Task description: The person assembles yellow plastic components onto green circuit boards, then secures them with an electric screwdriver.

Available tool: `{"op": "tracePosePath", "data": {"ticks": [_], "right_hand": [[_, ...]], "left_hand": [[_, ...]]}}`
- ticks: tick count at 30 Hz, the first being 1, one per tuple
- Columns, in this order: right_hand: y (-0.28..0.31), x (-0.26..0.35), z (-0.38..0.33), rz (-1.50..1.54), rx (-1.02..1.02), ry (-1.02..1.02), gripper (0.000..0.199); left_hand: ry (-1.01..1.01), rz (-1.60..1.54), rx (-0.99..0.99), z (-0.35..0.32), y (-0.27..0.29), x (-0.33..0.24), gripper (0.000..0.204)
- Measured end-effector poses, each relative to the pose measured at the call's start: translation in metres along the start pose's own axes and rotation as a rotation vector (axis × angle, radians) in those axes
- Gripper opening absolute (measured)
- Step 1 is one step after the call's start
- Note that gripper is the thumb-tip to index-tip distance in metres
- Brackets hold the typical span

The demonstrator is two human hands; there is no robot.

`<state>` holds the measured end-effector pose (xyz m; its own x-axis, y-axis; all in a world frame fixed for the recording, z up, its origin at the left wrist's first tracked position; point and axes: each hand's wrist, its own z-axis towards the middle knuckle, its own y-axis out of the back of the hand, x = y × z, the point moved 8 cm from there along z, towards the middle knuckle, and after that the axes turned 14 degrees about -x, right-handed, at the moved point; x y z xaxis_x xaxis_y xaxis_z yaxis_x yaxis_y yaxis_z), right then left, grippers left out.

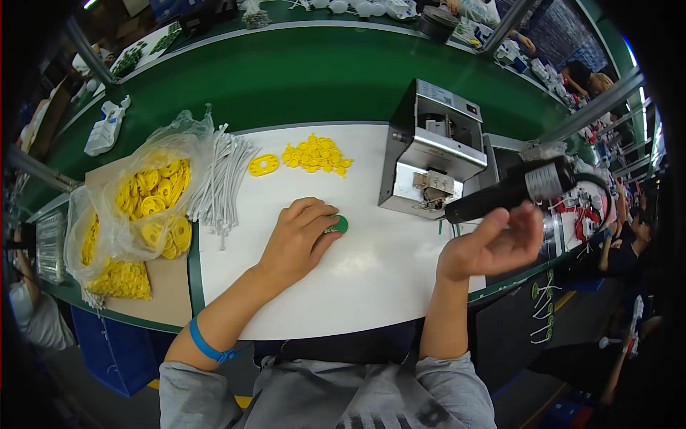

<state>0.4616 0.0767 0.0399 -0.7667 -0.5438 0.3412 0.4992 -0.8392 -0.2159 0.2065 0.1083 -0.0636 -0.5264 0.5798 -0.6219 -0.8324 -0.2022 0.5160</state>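
My left hand (301,232) rests on the white work surface (343,286), its fingers closed on the edge of a small round green disc (341,224). Part of the disc is hidden under the fingers. To the right, my right hand (493,243) is raised with its palm turned up and fingers loosely apart, holding nothing I can see. Just beyond its fingertips is a black cylindrical power tool (493,200) with a pale label and a cable. The tool's tip points toward a metal bench machine (436,150) with an open front.
Beyond my left hand lie a pile of small yellow plastic parts (318,154) and one yellow oval plate (263,165). Leftward are a bundle of white cables (223,179) and clear bags of yellow parts (153,189). A green conveyor (314,79) runs behind.
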Motion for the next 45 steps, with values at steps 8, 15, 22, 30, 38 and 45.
{"op": "tracePosePath", "data": {"ticks": [8,15,22,30,38,45], "right_hand": [[-0.022,-0.076,0.033,0.453,0.236,-0.659,0.061],[-0.032,-0.056,0.046,0.857,0.334,-1.029,0.07],[-0.05,-0.034,0.072,0.497,0.317,-0.737,0.027],[-0.073,-0.04,0.067,0.326,0.337,-0.729,0.031],[-0.055,-0.017,0.005,0.481,0.417,-0.911,0.033],[-0.056,-0.02,-0.034,0.474,0.439,-0.946,0.034]], "left_hand": [[0.025,-0.011,0.08,0.01,-0.038,-0.03,0.026],[0.007,-0.077,0.069,0.023,-0.076,-0.063,0.024],[-0.018,-0.064,0.053,0.025,-0.09,-0.079,0.024],[-0.017,-0.077,0.044,0.026,-0.088,-0.076,0.024],[-0.021,-0.086,0.017,0.023,-0.08,-0.058,0.023],[-0.004,-0.093,0.031,0.019,-0.08,-0.048,0.024]]}}
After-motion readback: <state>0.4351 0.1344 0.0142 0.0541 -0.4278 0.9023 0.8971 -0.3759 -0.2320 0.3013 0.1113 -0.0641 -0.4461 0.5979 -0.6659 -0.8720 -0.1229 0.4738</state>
